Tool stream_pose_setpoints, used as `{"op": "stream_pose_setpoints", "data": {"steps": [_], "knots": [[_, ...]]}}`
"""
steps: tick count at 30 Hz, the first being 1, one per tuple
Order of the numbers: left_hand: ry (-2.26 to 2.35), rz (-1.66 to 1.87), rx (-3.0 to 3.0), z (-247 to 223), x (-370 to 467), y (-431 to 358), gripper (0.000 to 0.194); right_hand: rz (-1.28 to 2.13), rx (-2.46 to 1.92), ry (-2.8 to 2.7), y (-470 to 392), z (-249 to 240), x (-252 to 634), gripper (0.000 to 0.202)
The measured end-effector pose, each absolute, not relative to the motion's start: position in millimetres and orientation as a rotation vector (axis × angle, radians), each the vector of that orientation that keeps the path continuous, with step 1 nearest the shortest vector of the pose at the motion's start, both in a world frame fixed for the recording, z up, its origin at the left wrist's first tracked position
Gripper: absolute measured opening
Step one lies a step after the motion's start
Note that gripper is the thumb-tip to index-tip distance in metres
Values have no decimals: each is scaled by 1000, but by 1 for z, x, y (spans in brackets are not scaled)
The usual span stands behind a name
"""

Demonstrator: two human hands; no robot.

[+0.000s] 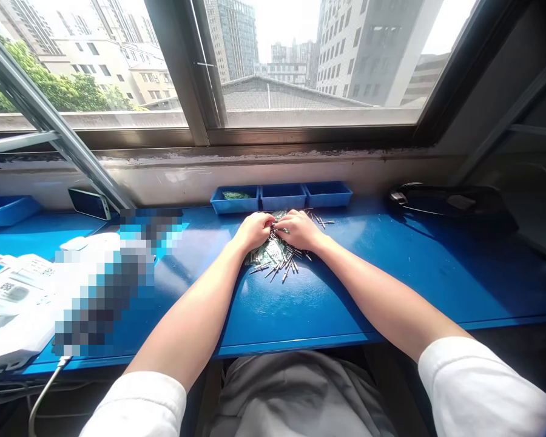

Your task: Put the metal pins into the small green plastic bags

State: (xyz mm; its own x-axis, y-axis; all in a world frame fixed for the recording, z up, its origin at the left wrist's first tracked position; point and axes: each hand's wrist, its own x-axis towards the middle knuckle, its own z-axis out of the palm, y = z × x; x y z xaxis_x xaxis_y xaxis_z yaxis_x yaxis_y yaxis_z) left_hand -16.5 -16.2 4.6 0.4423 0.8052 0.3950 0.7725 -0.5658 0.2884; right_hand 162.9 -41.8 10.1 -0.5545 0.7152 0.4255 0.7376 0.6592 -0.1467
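Observation:
My left hand (253, 230) and my right hand (300, 229) meet over a pile at the middle of the blue table. Their fingers are bent inward and pinched close together; what lies between the fingertips is too small and hidden to make out. Below them, thin metal pins that look like blind rivets (278, 264) lie spread in a fan, with more of them (318, 218) to the right of my right hand. Clear, greenish plastic bags (258, 255) lie among the pins, partly covered by my hands.
Behind the pile stand three joined blue bins (283, 199); the left one holds a green-tinted bag (235, 195). At left are a phone (90, 204), white devices with cables (18, 291) and another blue tray (9, 209). A dark object (446, 200) lies at right.

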Motion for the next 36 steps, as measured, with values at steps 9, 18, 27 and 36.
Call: {"op": "stream_pose_setpoints", "data": {"steps": [9,18,27,36], "knots": [[1406,820,2554,8,-16,-20,30,-147,-1088,-2470,-42,12,161,24],[1237,972,2414,2,-18,-16,24,-87,-1200,-2390,-43,15,162,19],[1293,1026,2413,6,-17,-17,25,2,-1265,-2203,-38,15,165,17],[1139,1122,2546,14,-13,-22,22,354,-1241,-1889,-35,20,179,23]]}}
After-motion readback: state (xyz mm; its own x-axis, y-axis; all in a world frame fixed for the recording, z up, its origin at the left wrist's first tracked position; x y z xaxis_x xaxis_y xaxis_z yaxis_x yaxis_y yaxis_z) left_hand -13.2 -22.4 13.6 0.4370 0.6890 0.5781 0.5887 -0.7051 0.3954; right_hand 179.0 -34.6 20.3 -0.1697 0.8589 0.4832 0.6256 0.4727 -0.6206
